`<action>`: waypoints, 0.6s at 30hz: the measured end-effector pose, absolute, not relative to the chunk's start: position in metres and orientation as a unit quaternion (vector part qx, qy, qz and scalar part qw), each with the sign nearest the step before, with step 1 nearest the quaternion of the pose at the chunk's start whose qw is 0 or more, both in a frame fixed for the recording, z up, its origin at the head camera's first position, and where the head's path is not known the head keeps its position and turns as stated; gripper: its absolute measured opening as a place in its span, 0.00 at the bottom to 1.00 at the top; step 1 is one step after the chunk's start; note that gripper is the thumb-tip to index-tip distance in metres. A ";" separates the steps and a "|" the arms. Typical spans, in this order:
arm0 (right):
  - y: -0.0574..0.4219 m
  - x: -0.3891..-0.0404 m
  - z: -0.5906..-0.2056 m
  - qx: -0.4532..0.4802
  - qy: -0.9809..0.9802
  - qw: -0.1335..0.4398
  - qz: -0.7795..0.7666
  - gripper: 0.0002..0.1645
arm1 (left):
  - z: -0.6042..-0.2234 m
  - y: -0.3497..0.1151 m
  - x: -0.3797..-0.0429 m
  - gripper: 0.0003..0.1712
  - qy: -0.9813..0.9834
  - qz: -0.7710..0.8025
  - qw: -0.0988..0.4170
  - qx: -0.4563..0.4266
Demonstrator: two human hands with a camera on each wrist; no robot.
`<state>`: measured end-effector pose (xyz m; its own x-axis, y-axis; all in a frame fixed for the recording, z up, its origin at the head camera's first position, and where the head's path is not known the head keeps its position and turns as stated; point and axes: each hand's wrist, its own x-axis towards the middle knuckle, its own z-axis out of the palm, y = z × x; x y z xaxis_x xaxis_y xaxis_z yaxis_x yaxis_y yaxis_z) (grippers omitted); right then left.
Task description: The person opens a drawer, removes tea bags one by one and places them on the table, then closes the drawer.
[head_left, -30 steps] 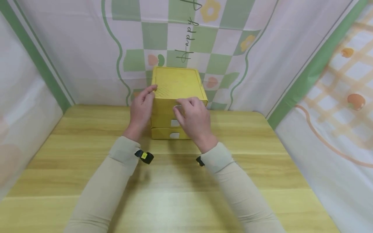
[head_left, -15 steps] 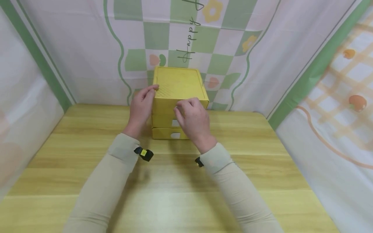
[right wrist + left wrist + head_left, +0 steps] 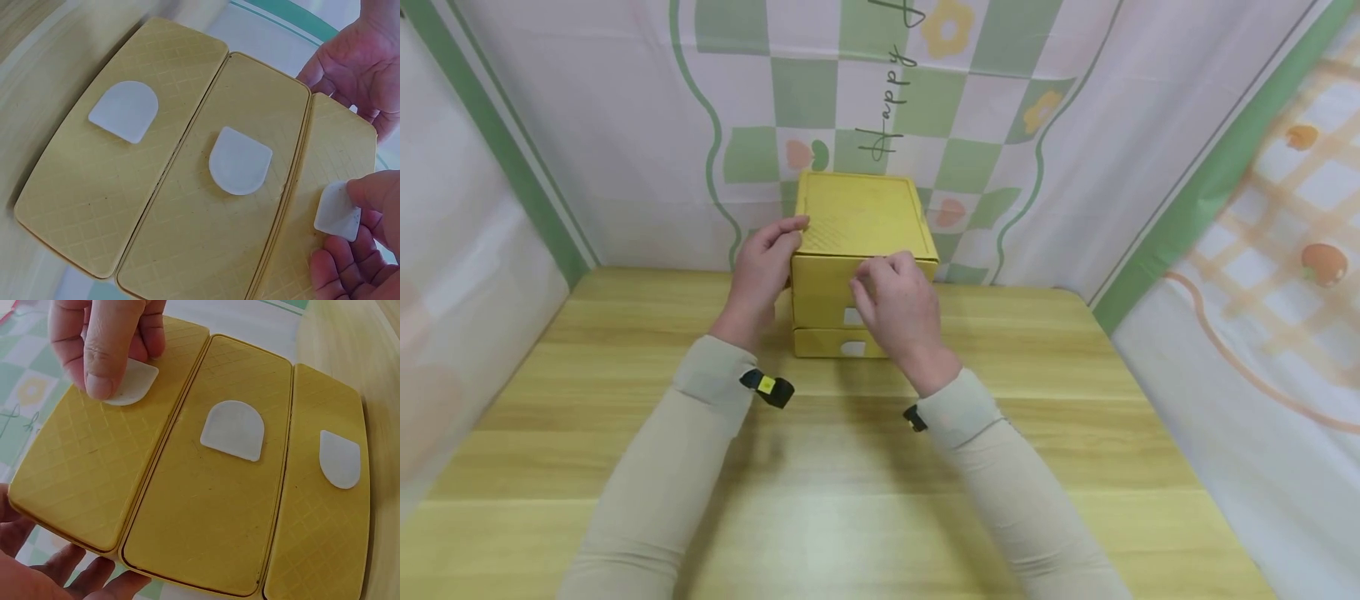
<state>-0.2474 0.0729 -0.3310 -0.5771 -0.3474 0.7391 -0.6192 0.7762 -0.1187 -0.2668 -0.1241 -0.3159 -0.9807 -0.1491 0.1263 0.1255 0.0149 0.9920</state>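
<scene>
A yellow box with three stacked drawers (image 3: 861, 212) stands against the back curtain. Each drawer front carries a white rounded tab; the middle tab (image 3: 234, 431) and bottom tab (image 3: 342, 459) are untouched. My right hand (image 3: 901, 308) pinches the top drawer's tab (image 3: 336, 211) between thumb and fingers. Along the top front edge of the box, a thin dark gap shows above the top drawer. My left hand (image 3: 765, 271) lies against the box's left side, a fingertip at the upper edge. Its extended fingers are partly hidden behind the side in the left wrist view.
Beneath the box is a wood-grain table (image 3: 820, 500). A green-and-white checkered curtain (image 3: 801, 92) hangs close behind it. More printed cloth (image 3: 1247, 275) borders the right side, and white cloth (image 3: 467, 250) the left.
A dark gap now shows between the box's top and the top drawer, whose front has come slightly forward. My left wrist has shifted a little up and left; the right hand keeps its pinch.
</scene>
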 end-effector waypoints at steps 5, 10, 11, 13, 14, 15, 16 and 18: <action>0.074 -0.243 -0.331 0.284 -0.865 0.371 0.184 0.11 | -0.315 -0.125 -0.266 0.21 -0.713 -0.695 0.091 0.006; 0.075 -0.239 -0.331 0.291 -0.860 0.376 0.185 0.11 | -0.315 -0.126 -0.265 0.22 -0.723 -0.685 0.087 0.001; 0.075 -0.238 -0.331 0.292 -0.860 0.376 0.186 0.11 | -0.315 -0.126 -0.265 0.22 -0.725 -0.684 0.087 -0.001; 0.076 -0.237 -0.331 0.293 -0.859 0.376 0.186 0.11 | -0.315 -0.126 -0.265 0.22 -0.725 -0.683 0.086 -0.005; 0.076 -0.236 -0.331 0.294 -0.859 0.376 0.187 0.11 | -0.315 -0.127 -0.264 0.22 -0.724 -0.684 0.086 -0.008; 0.076 -0.235 -0.331 0.294 -0.858 0.376 0.187 0.11 | -0.315 -0.127 -0.264 0.22 -0.724 -0.684 0.086 -0.009; 0.076 -0.234 -0.331 0.295 -0.858 0.376 0.187 0.11 | -0.315 -0.127 -0.264 0.22 -0.723 -0.685 0.086 -0.011; 0.077 -0.233 -0.332 0.296 -0.858 0.375 0.188 0.11 | -0.315 -0.127 -0.264 0.22 -0.723 -0.685 0.086 -0.012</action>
<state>-0.2330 0.0769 -0.3317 -0.5435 -0.3680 0.7544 -0.6491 0.7541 -0.0998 -0.2639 -0.1267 -0.3149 -0.9848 -0.1015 0.1408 0.1351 0.0608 0.9890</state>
